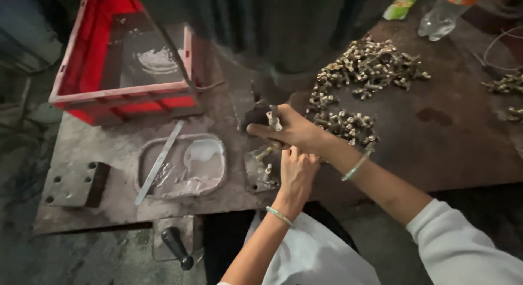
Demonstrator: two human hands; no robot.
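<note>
Handle at near edge: a black lever handle (177, 248) stood out from a plate below the tabletop (447, 149) edge, well apart from both hands.
Left hand: the left hand (297, 173) reached up from below, its grip clenched; what it pinched, if anything, was hidden by its own knuckles.
Fixture: a small grey metal block (260, 171) with short brass pins standing in it lay just left of the left hand, touching or nearly touching its fingers.
Right hand: the right hand (291, 131) crossed over the left from the right side, its grip closed on a small brass fitting (273, 119).
Fitting's axis: the fitting stood roughly upright between the fingers, its long axis pointing away from the person.
Key relation: the block lay directly below and slightly left of the held fitting, and the left hand was the nearer one to it.
Shallow tray: a worn grey tray (182, 166) with a pale smear and a flat metal strip (158, 162) across it sat left of the block.
Brass pile: a heap of like brass fittings (362, 72) lay beyond the right wrist.
Far left: a red crate (122, 94) stood at the back.
</note>
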